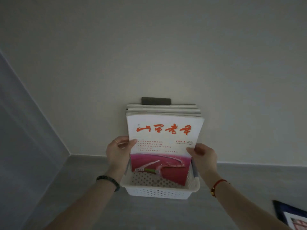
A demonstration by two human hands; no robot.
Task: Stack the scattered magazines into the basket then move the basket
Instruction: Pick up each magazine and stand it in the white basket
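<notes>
beside basket (pixel 159 191), perhaps another magazine (pixel 292 216), wall (pixel 166 55) behind.

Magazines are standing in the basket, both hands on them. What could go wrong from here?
1. The magazines stand upright and rise far above the shallow basket; if the left hand and right hand let go, the stack could tip or fan out.
2. Moved like this, the top-heavy load may topple out.
3. Another magazine lies at lower right, apparently outside the basket; it could be left behind.
</notes>
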